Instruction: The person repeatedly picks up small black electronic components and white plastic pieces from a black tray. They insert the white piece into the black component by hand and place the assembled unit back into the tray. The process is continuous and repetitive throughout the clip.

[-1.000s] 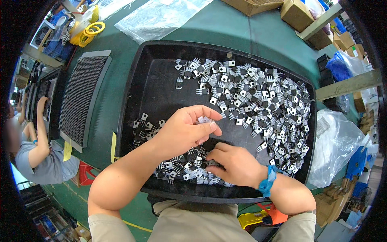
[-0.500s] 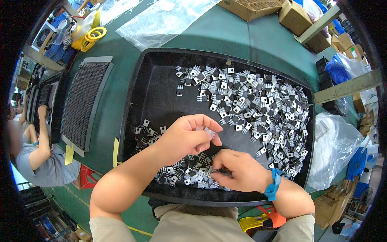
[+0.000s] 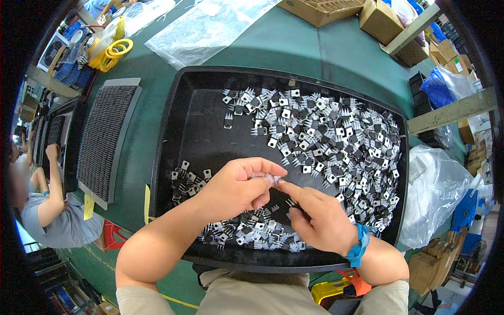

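My left hand (image 3: 236, 186) is closed around several small, translucent whitish pieces (image 3: 270, 178), which show between thumb and forefinger above the black tray (image 3: 205, 118). From the right, my right hand (image 3: 323, 218) meets it, its forefinger reaching those pieces. Between that hand's forefinger and thumb the leads of a black three-legged transistor (image 3: 290, 202) show; its body is mostly hidden by the fingers. Under my hands lies a pile of loose transistors (image 3: 252, 231) with metal tabs. A much larger heap of transistors (image 3: 336, 131) covers the tray's right side.
On the green table (image 3: 294, 50), left of the tray, lies a grey board with dense rows of dark parts (image 3: 102, 142). Clear plastic bags (image 3: 205, 31) lie behind and right of the tray. Cardboard boxes (image 3: 380, 21) stand at the back right. Another person (image 3: 58, 215) works at far left.
My right hand has risen from the near pile to my left hand, its forefinger now extended to the whitish pieces. My left hand has dropped slightly toward me, still closed.
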